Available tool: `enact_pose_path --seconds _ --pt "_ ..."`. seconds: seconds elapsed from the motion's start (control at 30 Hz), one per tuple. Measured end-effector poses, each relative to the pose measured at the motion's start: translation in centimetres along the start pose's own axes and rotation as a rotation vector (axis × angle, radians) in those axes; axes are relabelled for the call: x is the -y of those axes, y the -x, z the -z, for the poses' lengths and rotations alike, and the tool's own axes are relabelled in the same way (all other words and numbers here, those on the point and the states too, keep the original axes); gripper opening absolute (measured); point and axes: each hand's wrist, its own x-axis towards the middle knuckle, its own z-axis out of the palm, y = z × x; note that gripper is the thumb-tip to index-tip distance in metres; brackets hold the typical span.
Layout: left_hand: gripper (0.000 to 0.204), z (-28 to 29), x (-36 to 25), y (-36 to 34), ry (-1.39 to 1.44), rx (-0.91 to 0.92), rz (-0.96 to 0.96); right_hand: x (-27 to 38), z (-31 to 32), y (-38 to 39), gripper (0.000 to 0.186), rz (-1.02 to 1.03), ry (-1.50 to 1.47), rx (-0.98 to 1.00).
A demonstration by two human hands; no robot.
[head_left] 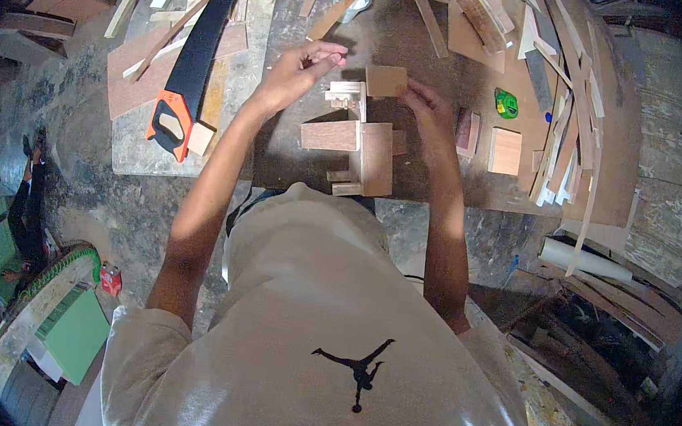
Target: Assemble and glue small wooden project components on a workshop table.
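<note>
My right hand [429,109] grips a small brown wooden board [386,81] by its right edge, above the worktable. To the left, my left hand [295,77] is raised with thumb and fingertips pinched together; whatever is between them is too small to make out. Between my forearms, close to my body, stands a small assembly of wooden pieces [376,159]. It has flat brown boards on top and at the left, with pale strips [346,92] stacked at its far end. Neither hand visibly touches this assembly.
A handsaw [171,123] with an orange and black handle lies at the left. A cup of white paste [356,5] with a wooden stick [329,20] stands at the back. At the right are a green tape measure [506,104], a light wood block [505,151] and piled wood strips [568,112].
</note>
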Motion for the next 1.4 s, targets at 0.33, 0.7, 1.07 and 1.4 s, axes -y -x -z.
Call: enact_pose_path --seconds 0.33,0.7,1.07,1.4 --pt "0.032 -0.7 -0.7 -1.0 0.049 0.058 0.063 -0.6 0.0 0.3 0.040 -0.023 -0.037 -0.014" --pt "0.035 -1.0 -0.9 -2.2 -0.077 0.167 0.057 -0.8 0.3 0.6 0.043 -0.093 -0.107 0.000" --pt "0.034 0.2 -0.1 -6.3 -0.105 0.466 -0.020 -0.8 0.2 1.5 0.039 -0.066 -0.010 -0.035" --pt "0.042 -0.4 -1.7 -6.6 -0.223 0.604 0.060 -0.6 -0.1 2.2 0.039 -0.054 -0.052 -0.007"
